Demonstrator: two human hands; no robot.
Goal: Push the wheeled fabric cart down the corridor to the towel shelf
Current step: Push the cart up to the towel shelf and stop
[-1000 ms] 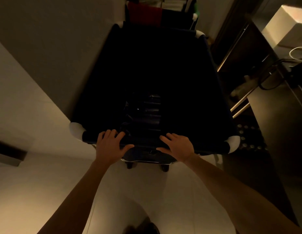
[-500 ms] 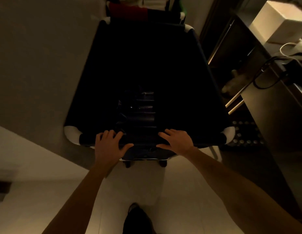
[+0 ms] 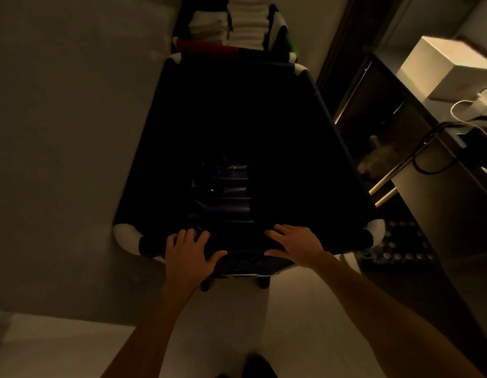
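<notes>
A dark fabric cart (image 3: 332, 148) with white corner fittings fills the middle of the dim view; its inside is almost black, with a dark folded bundle near the close end. My left hand (image 3: 189, 256) and my right hand (image 3: 295, 245) both lie over the near rim bar, fingers curled on it, thumbs underneath. Two small wheels show below the rim. Straight beyond the cart's far end stands the towel shelf (image 3: 243, 28) with stacks of folded white towels and a red roll in front.
A plain wall (image 3: 73, 132) runs close along the cart's left side. On the right are a dark counter (image 3: 455, 203) with a white box (image 3: 447, 69), cables, and open shelving below. A studded mat (image 3: 400, 249) lies on the floor by the cart's right corner.
The cart has rolled forward along the corridor with both hands on the rim; the towel shelf now shows more fully ahead, and the pale wall corner at left has slid behind.
</notes>
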